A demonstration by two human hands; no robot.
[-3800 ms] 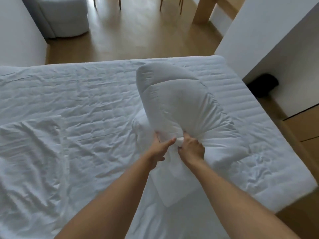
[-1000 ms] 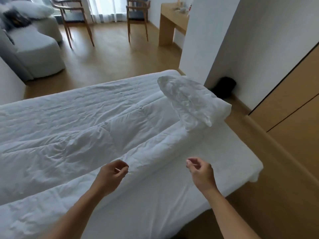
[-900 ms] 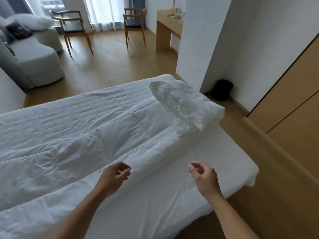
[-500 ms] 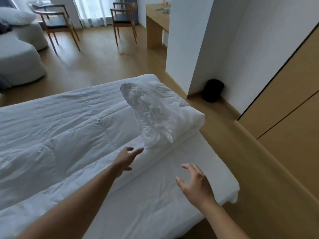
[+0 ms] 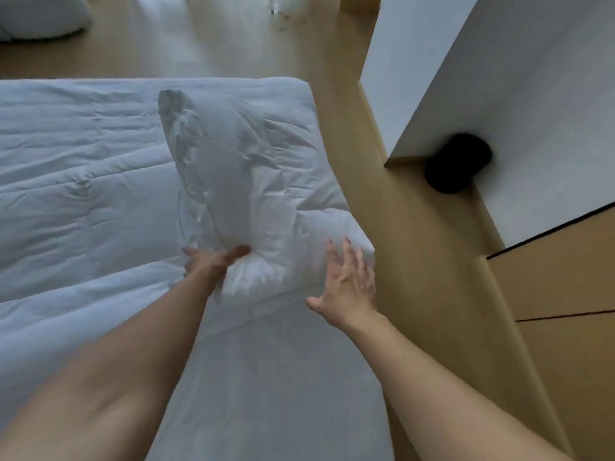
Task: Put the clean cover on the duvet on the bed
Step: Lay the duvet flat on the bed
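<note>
Head view, looking down along both forearms. The duvet [image 5: 83,194] lies across the bed [image 5: 273,394], rumpled and quilted. A puffy white bundle [image 5: 239,174] rests on top of it at the bed's right end. I take that bundle for the cover, though white on white makes it hard to be sure.

The left hand [image 5: 213,262] is on the bundle's near end, thumb stretched wide and palm into the cloth. No closed grip shows. The right hand [image 5: 347,281] hangs just beside the bundle's right edge, fingers spread, holding nothing. So the step looks like taking hold of the bundle to open it out.

What's next? Both hands need to close on cloth, find an edge or a corner, and shake it loose over the duvet. The bundle sits near the bed's edge, so a careless tug could send it to the floor [image 5: 416,261].

Against half a second ago, both hands have gone forward. The left was short of the bundle and now touches it. A second ago both hands were loosely curled.
</note>
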